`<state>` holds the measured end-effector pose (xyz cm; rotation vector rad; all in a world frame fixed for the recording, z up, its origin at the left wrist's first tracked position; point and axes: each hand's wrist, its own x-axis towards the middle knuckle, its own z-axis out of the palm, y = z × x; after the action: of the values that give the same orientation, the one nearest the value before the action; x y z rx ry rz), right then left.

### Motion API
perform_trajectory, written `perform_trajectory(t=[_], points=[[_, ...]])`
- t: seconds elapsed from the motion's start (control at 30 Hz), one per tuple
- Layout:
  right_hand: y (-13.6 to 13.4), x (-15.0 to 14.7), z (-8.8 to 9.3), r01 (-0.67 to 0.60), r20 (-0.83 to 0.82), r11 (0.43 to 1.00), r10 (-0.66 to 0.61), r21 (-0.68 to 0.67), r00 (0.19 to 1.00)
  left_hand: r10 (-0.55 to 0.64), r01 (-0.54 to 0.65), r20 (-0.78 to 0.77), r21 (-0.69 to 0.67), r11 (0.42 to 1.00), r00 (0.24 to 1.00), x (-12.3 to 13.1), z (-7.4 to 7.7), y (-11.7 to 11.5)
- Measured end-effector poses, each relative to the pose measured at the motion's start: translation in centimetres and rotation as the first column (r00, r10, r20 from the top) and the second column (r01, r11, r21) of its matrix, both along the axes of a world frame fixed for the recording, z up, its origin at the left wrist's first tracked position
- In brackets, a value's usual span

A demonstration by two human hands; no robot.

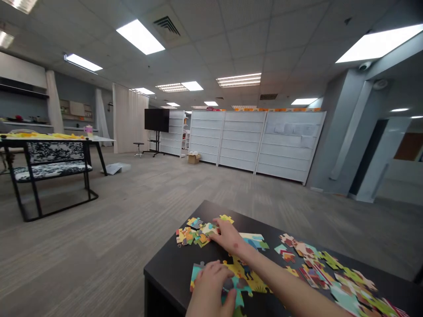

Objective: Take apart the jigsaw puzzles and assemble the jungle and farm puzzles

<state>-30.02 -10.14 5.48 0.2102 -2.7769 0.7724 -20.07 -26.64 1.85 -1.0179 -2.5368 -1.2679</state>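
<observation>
My right hand (228, 237) stretches across to a cluster of loose jigsaw pieces (201, 239) at the table's far left corner. Its thumb and forefinger are apart, beside a pale jigsaw piece (209, 229); whether they touch it I cannot tell. Just beyond the fingertips lies a yellow piece (226, 218). My left hand (211, 286) rests, fingers loosely spread, over a partly joined puzzle section (243, 285) in teal and yellow, covering some of it. My right forearm crosses above that section and hides part of it. A blue and green joined strip (255, 241) lies behind the forearm.
Many loose jigsaw pieces (352, 281) are spread and overlapping along the right side of the black table (161, 266). The table's left edge and far corner drop to carpet. Farther off stand a patterned chair (56, 160), a white table and white shelving (243, 141).
</observation>
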Motion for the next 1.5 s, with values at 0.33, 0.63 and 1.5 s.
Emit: perform_trajectory(t=[0.33, 0.63, 1.5], points=[[1.7, 8.2, 2.6, -0.130, 0.089, 0.899, 0.183, -0.419, 0.979, 0.131, -0.233, 0.267, 0.400, 0.886, 0.955, -0.8, 2.4, -1.8], [4.2, 17.3, 0.9, -0.042, 0.037, 0.611, 0.116, -0.791, 0.993, -0.282, -0.132, 0.457, 0.686, 0.715, 0.844, 1.2, -0.5, 3.6], [4.1, 18.3, -2.9, 0.066, 0.066, 0.811, -0.034, -0.581, 0.997, -0.072, -0.123, 0.342, 0.514, 0.849, 0.937, 2.7, 0.1, 4.0]])
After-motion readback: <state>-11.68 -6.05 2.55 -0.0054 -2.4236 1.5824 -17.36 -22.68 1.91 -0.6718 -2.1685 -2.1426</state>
